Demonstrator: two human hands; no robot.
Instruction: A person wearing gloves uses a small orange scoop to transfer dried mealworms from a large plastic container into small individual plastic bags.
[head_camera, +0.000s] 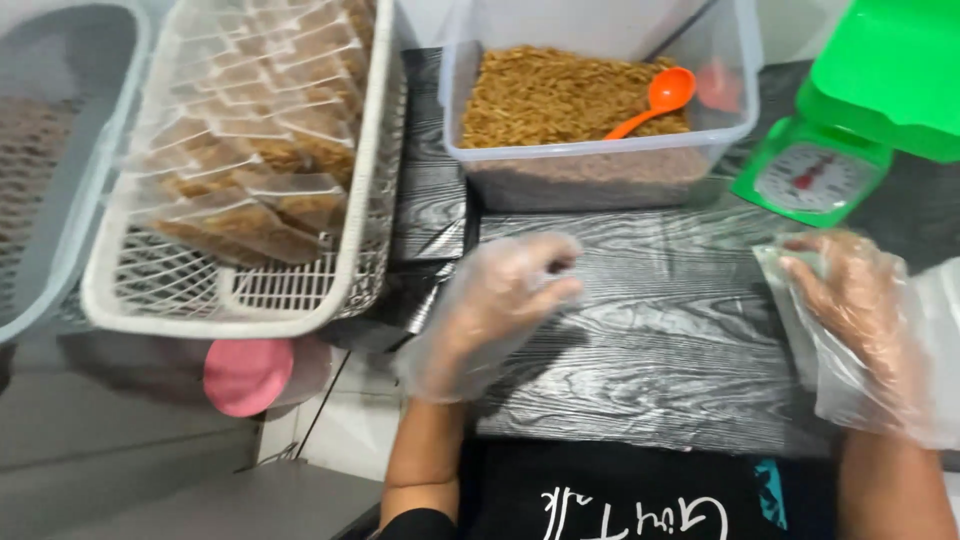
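Both my hands wear loose clear plastic gloves. My left hand (505, 295) hovers over the dark wood-grain table (640, 340), fingers curled, with nothing visible in it. My right hand (850, 300) rests at the right on a stack of clear plastic bags (790, 290), fingers laid over it. Behind my hands stands a clear plastic tub (600, 165) filled with brown fried snack pieces, with an orange scoop (655, 100) lying in it.
A white wire basket (240, 290) at the left holds several filled clear packets of the snack. A grey tub (60, 200) sits left of it. A green kitchen scale (830, 165) stands at the far right. A pink round object (245, 375) lies below the basket.
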